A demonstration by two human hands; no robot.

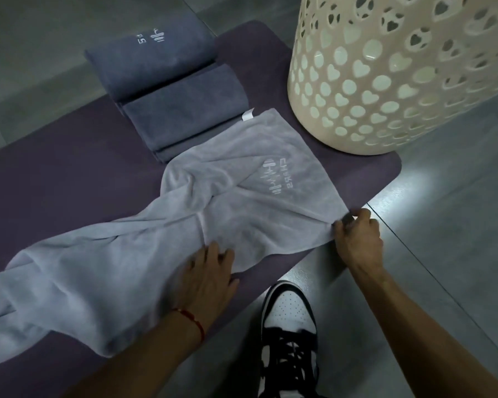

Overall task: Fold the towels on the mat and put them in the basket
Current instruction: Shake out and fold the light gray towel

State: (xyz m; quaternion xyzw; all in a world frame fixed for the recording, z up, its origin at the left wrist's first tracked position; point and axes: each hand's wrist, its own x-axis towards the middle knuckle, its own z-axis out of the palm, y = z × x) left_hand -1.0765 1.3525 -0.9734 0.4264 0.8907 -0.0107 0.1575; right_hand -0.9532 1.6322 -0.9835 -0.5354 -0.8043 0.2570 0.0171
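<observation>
A light grey towel [144,239] with a white logo lies rumpled and stretched across the purple mat [69,156], running from the lower left towards the basket. My right hand [357,234] pinches the towel's near right corner at the mat's edge. My left hand [207,277] rests flat on the towel's near edge, fingers straight. Two dark grey folded towels [167,90] lie side by side at the back of the mat. The cream basket [400,76] with heart-shaped holes stands on the mat's far right end.
Grey tiled floor [443,225] surrounds the mat. A black and white sneaker [288,334] stands on the floor just in front of the mat, between my arms. A red string bracelet circles my left wrist.
</observation>
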